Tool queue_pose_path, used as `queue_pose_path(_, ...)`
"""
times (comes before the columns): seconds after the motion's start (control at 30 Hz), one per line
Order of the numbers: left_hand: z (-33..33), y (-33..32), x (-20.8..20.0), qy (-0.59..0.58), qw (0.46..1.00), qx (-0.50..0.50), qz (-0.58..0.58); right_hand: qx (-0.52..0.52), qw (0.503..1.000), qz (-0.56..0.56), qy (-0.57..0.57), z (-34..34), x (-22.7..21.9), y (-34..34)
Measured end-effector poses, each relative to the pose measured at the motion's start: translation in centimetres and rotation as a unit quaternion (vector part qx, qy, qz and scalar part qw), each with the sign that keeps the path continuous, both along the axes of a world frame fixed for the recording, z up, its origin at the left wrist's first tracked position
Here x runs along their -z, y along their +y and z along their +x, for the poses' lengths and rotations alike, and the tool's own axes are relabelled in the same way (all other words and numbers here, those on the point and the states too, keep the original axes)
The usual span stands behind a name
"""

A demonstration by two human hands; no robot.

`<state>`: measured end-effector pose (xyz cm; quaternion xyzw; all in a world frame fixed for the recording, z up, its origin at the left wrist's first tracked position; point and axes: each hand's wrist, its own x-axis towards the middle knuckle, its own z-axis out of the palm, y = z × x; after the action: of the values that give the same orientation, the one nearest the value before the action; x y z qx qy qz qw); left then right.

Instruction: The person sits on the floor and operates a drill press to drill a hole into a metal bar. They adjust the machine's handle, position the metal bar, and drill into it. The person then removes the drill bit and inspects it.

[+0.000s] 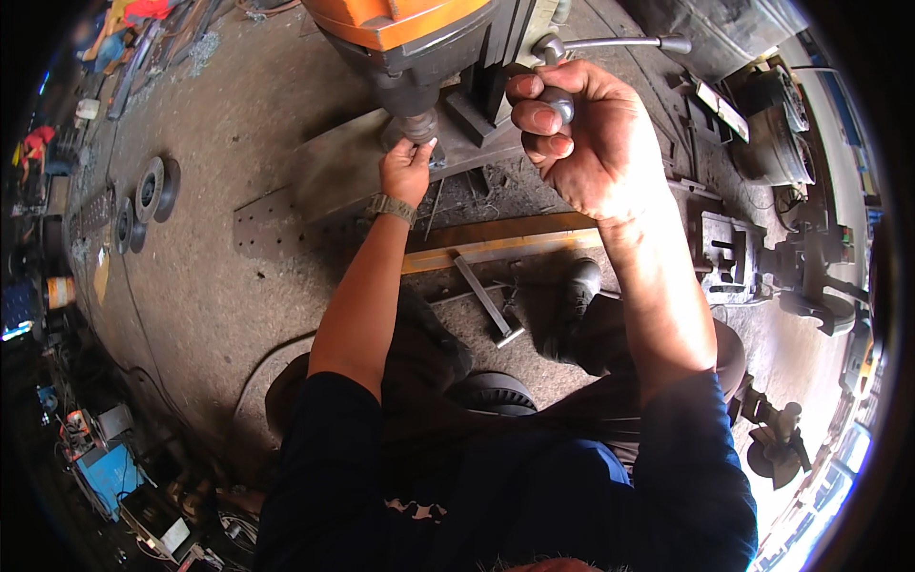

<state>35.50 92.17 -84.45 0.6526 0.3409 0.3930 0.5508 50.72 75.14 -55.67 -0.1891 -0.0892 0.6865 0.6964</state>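
Dark blue sleeves enter from six o'clock. Right hand (581,143), at one o'clock, has its fingers wrapped shut around the ball-ended feed handle (562,100) of an orange drill (419,29). Left hand (407,170), toward twelve o'clock, pinches the chuck (416,126) above a steel plate (324,181) on the floor (210,286).

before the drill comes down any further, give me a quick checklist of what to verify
1. Right hand on the feed handle: ok, fingers wrapped round its knob.
2. Left hand clear of the chuck: not ok, fingertips touch it.
3. Steel plate clamped under the orange drill head: cannot tell, no clamp visible.
4. Spindle stopped: cannot tell.
5. Feet clear: ok, black shoe sits back by the yellow beam.
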Motion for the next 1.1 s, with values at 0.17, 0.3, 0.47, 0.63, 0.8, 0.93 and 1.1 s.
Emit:
queue_pose_path(0.17,-0.5,-0.2,-0.5,0.027,0.999,-0.009,0.023,0.013,0.999,-0.022,-0.033,-0.9,0.2,0.3)
queue_pose_path(0.3,-0.6,0.8,-0.3,0.054,0.998,0.011,0.032,0.0,0.999,-0.024,-0.028,-0.4,0.9,1.0)
queue_pose_path(0.47,-0.8,0.9,-0.1,0.066,0.997,0.01,0.037,-0.005,0.999,-0.024,-0.023,-0.1,1.4,0.8)
queue_pose_path(0.63,0.1,0.3,-1.6,0.093,0.993,0.013,0.073,0.027,0.999,-0.028,-0.028,0.3,0.5,0.2)
queue_pose_path(0.8,1.0,-1.2,-2.2,0.115,0.987,-0.041,0.106,0.029,0.999,-0.044,0.013,0.7,0.4,0.3)
queue_pose_path(0.93,2.0,-4.1,-0.4,-0.09,0.99,-0.111,-0.006,0.043,0.996,-0.06,-0.043,1.3,-0.1,-0.6)
queue_pose_path(1.1,3.1,-4.6,-4.7,-0.103,0.994,-0.027,-0.04,0.014,0.995,-0.032,-0.092,2.8,0.6,-1.7)
